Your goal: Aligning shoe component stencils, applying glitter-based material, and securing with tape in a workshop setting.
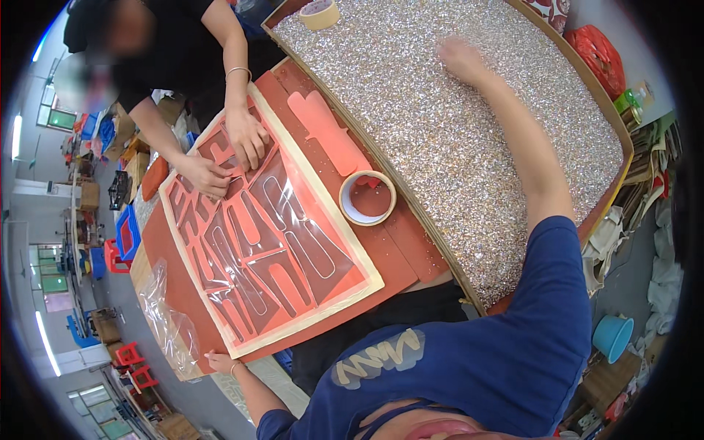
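My right hand (460, 60) is over the far part of a large shallow tray (418, 198) filled with small glittering stones. Its fingers look curled in against the stones (411, 95), and what lies under them is hidden. At the lower left, my left hand (221, 362) grips the near edge of a red board (209, 339), by the corner of a framed panel. That panel (323, 290) is pink and red with cut-out strip shapes, edged in cream tape and covered with clear film. Another person's hands (227, 158) press on its far end.
A roll of tape (368, 198) stands beside the tray, near a pink-red flat strip (330, 134). A second tape roll (320, 14) lies on the stones. Crumpled clear plastic (167, 323) covers the board's left end. A blue bucket (613, 338) stands at right.
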The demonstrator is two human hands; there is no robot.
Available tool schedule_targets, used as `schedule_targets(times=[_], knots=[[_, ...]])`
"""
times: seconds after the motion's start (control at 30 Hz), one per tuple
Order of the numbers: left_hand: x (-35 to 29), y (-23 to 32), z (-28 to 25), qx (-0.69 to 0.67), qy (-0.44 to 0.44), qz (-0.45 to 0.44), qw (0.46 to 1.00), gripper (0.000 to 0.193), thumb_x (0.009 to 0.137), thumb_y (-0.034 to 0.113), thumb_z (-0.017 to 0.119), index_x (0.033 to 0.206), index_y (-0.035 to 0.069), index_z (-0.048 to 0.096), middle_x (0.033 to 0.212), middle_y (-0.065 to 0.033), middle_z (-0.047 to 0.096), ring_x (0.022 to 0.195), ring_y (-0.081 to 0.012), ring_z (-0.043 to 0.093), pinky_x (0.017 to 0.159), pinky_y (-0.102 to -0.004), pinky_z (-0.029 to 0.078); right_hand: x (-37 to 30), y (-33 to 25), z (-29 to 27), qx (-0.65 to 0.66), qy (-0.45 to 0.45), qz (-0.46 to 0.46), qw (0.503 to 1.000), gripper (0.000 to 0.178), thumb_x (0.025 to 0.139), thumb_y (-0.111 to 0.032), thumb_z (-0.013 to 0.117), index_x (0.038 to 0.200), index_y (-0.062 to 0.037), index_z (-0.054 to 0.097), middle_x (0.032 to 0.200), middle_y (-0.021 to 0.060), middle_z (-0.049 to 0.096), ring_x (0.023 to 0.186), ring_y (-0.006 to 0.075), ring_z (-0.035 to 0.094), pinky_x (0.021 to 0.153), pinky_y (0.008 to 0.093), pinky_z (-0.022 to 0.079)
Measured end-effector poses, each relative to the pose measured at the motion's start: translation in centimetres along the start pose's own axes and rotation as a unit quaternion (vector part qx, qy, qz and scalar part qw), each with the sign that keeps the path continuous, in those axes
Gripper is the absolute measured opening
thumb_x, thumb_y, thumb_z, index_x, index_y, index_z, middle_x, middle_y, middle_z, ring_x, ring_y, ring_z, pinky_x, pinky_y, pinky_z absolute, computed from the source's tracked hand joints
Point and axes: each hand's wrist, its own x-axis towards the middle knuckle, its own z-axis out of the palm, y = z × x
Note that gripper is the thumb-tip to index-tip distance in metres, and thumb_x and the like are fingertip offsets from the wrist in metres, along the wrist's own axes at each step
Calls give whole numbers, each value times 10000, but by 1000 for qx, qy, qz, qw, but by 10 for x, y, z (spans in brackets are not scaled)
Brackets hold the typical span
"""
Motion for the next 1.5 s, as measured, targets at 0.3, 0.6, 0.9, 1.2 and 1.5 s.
schedule_targets(times=[0.3,0.6,0.9,1.2,1.5], knots=[[-5,4,-1,-13,12,-16,1000,553,988,398,362,906,-40,689,964,-208,670,927,-362,607,851,-455,444,-98,-181,9,95,16,-228,969,455,995,-303,334,1429,-172,374,1513,92,317,1397,331,278,1121,629,102],[-16,17,-4,-70,8,-34,997,541,995,394,353,933,-33,679,992,-187,647,944,-333,596,865,-443,437,-110,-130,-4,-48,69,-105,991,427,981,-285,378,1387,-171,440,1491,112,352,1386,332,302,1087,675,114],[-4,23,-17,-244,-124,-105,956,352,936,217,525,1108,-67,643,1152,-139,643,1068,-219,586,929,-346,448,-214,10,-40,-73,-29,180,980,497,988,-344,332,1456,-177,338,1544,114,249,1412,374,222,1086,678,115],[-7,43,-23,-139,-369,14,919,552,870,145,633,1324,-97,433,1276,-196,535,1138,-241,532,976,-339,420,-368,-90,-50,63,-113,-88,988,483,1006,-369,350,1425,-131,391,1523,151,280,1397,373,255,1119,606,131],[-15,60,-38,-190,-443,-130,866,348,900,174,588,1199,21,497,1063,-119,583,708,-182,614,477,-307,498,-375,-63,-105,-25,-54,299,953,536,936,-250,527,1376,19,378,1430,286,333,1311,459,339,1089,486,309]])
